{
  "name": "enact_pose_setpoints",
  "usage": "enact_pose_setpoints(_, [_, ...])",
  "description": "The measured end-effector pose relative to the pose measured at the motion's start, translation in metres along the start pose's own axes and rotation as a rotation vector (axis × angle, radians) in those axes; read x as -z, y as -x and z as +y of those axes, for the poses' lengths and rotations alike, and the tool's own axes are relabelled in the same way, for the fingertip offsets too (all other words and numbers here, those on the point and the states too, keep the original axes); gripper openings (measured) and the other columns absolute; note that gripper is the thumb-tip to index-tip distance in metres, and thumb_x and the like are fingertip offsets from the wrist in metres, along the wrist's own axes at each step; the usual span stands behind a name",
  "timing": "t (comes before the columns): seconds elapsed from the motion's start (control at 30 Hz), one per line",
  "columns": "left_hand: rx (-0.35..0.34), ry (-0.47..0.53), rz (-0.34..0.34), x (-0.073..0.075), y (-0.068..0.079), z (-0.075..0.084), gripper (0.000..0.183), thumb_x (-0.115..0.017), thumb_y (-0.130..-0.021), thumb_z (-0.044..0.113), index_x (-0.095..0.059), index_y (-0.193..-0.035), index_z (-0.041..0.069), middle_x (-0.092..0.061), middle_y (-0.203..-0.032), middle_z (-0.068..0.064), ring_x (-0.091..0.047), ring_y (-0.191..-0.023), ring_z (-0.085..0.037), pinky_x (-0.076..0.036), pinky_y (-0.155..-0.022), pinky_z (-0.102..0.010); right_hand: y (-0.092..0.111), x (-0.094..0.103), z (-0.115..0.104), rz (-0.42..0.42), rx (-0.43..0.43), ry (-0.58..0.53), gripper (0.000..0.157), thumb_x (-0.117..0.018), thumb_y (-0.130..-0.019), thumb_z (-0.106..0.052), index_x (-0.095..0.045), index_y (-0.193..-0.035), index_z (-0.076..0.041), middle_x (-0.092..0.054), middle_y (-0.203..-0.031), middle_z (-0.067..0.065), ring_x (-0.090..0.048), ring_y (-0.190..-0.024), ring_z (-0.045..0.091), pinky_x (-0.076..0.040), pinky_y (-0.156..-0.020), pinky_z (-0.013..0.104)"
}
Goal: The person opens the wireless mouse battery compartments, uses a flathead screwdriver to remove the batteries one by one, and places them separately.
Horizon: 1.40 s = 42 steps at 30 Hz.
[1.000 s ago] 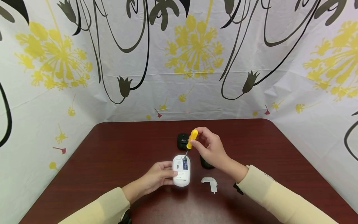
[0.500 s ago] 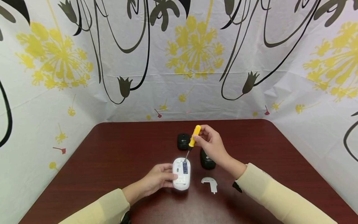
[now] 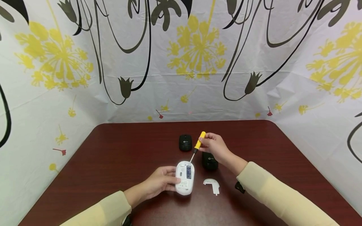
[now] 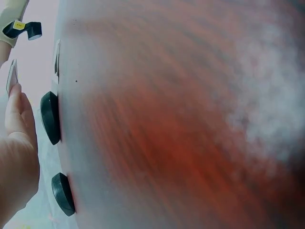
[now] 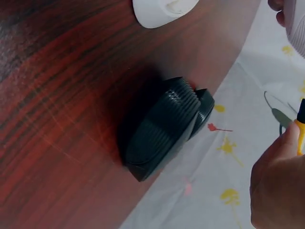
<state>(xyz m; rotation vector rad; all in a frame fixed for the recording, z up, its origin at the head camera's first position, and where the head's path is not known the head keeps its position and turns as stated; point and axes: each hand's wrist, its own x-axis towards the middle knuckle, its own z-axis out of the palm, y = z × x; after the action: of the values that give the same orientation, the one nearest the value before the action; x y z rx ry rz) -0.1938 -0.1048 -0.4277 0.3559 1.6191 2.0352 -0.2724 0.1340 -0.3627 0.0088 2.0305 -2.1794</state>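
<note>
My left hand (image 3: 158, 181) grips a white computer mouse (image 3: 185, 185) by its left side, underside up, with the thumb across its lower part. A dark blue battery (image 3: 188, 172) shows in the mouse's open compartment. My right hand (image 3: 217, 146) pinches a yellow-handled screwdriver (image 3: 200, 141), its thin shaft slanting down to the top end of the compartment. Right of the mouse, a white battery cover (image 3: 212, 185) lies on the table. In the right wrist view only part of the screwdriver (image 5: 301, 125) shows, at the right edge.
Two black mice stand on the brown table (image 3: 135, 147): one black mouse (image 3: 185, 142) farther back, another black mouse (image 3: 210, 161) just under my right hand. A white cloth (image 3: 169, 62) with printed flowers hangs behind the table and along its sides.
The white mouse has come slightly nearer and a bit to the right. My right hand has shifted right with the screwdriver, which leans more, uncovering the black mouse at the back.
</note>
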Motion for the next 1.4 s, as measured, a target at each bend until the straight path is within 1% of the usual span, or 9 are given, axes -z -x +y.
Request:
enact_pose_setpoints(0.17, [0.008,-0.005,-0.006,-0.001,0.002,0.000,0.049,-0.062,-0.086,-0.005,-0.046,-0.131,-0.016,-0.065,-0.110,-0.019,-0.067,-0.093,-0.026,-0.057,-0.079,-0.041,-0.003,0.001,0.003,-0.025,-0.072,-0.026,0.012,-0.053,-0.099,-0.003,-0.045,-0.098,0.005,-0.054,-0.105,0.017,-0.064,-0.075,0.014,-0.058,-0.071,0.027])
enact_pose_setpoints(0.3, [0.005,-0.005,-0.007,-0.001,0.003,0.000,0.049,-0.062,-0.086,-0.005,-0.045,-0.131,-0.017,-0.065,-0.110,-0.019,-0.067,-0.093,-0.026,-0.057,-0.078,-0.041,-0.004,0.003,0.008,-0.059,-0.097,-0.034,0.012,-0.052,-0.099,-0.004,-0.045,-0.097,0.005,-0.054,-0.101,0.015,-0.066,-0.073,0.014,-0.058,-0.071,0.026])
enact_pose_setpoints(0.47, [0.008,-0.007,-0.006,-0.002,0.004,0.000,0.049,-0.062,-0.086,-0.006,-0.045,-0.131,-0.017,-0.065,-0.109,-0.019,-0.067,-0.093,-0.026,-0.057,-0.078,-0.040,-0.005,0.003,0.013,-0.076,-0.109,-0.049,0.011,-0.052,-0.099,-0.004,-0.045,-0.096,0.004,-0.055,-0.097,0.014,-0.066,-0.073,0.014,-0.058,-0.072,0.028])
enact_pose_setpoints(0.67, [0.009,-0.009,-0.009,-0.002,0.005,0.000,0.049,-0.062,-0.086,-0.006,-0.045,-0.131,-0.017,-0.065,-0.110,-0.019,-0.067,-0.092,-0.026,-0.057,-0.078,-0.040,-0.007,0.004,0.016,-0.077,-0.137,-0.049,0.015,-0.051,-0.100,-0.005,-0.046,-0.105,0.008,-0.053,-0.102,0.016,-0.066,-0.076,0.014,-0.057,-0.075,0.028])
enact_pose_setpoints(0.77, [0.010,-0.010,-0.011,-0.002,0.005,0.000,0.049,-0.062,-0.086,-0.006,-0.045,-0.131,-0.017,-0.066,-0.109,-0.019,-0.067,-0.092,-0.026,-0.057,-0.077,-0.040,-0.008,0.004,0.018,-0.080,-0.157,-0.058,0.021,-0.051,-0.100,-0.005,-0.045,-0.113,0.010,-0.052,-0.103,0.016,-0.065,-0.077,0.013,-0.057,-0.075,0.028])
enact_pose_setpoints(0.9, [0.005,-0.003,-0.017,-0.002,0.005,-0.001,0.049,-0.061,-0.086,-0.007,-0.045,-0.131,-0.017,-0.065,-0.110,-0.020,-0.067,-0.092,-0.027,-0.057,-0.078,-0.040,-0.008,0.003,0.021,-0.075,-0.178,-0.075,0.028,-0.050,-0.100,-0.004,-0.043,-0.120,0.013,-0.054,-0.100,0.015,-0.065,-0.076,0.013,-0.057,-0.075,0.027])
enact_pose_setpoints(1.03, [-0.002,0.001,-0.023,-0.002,0.004,-0.001,0.049,-0.061,-0.086,-0.007,-0.045,-0.131,-0.017,-0.065,-0.111,-0.021,-0.067,-0.093,-0.027,-0.057,-0.078,-0.041,-0.008,0.002,0.023,-0.066,-0.189,-0.088,0.031,-0.050,-0.099,-0.003,-0.043,-0.124,0.015,-0.055,-0.096,0.013,-0.065,-0.075,0.013,-0.057,-0.075,0.026])
enact_pose_setpoints(1.23, [0.001,0.002,-0.026,-0.003,0.004,0.000,0.049,-0.061,-0.086,-0.008,-0.045,-0.131,-0.017,-0.065,-0.111,-0.020,-0.067,-0.093,-0.028,-0.057,-0.079,-0.042,-0.007,0.001,0.024,-0.092,-0.216,-0.075,0.042,-0.049,-0.100,-0.005,-0.037,-0.133,0.019,-0.055,-0.097,0.013,-0.064,-0.078,0.013,-0.056,-0.075,0.025])
enact_pose_setpoints(1.4, [0.001,0.003,-0.030,-0.003,0.003,0.001,0.049,-0.061,-0.086,-0.008,-0.045,-0.132,-0.017,-0.064,-0.112,-0.021,-0.067,-0.094,-0.028,-0.056,-0.079,-0.043,-0.008,0.002,0.024,-0.086,-0.242,-0.082,0.041,-0.049,-0.100,-0.005,-0.038,-0.132,0.019,-0.054,-0.096,0.013,-0.064,-0.076,0.014,-0.056,-0.075,0.025])
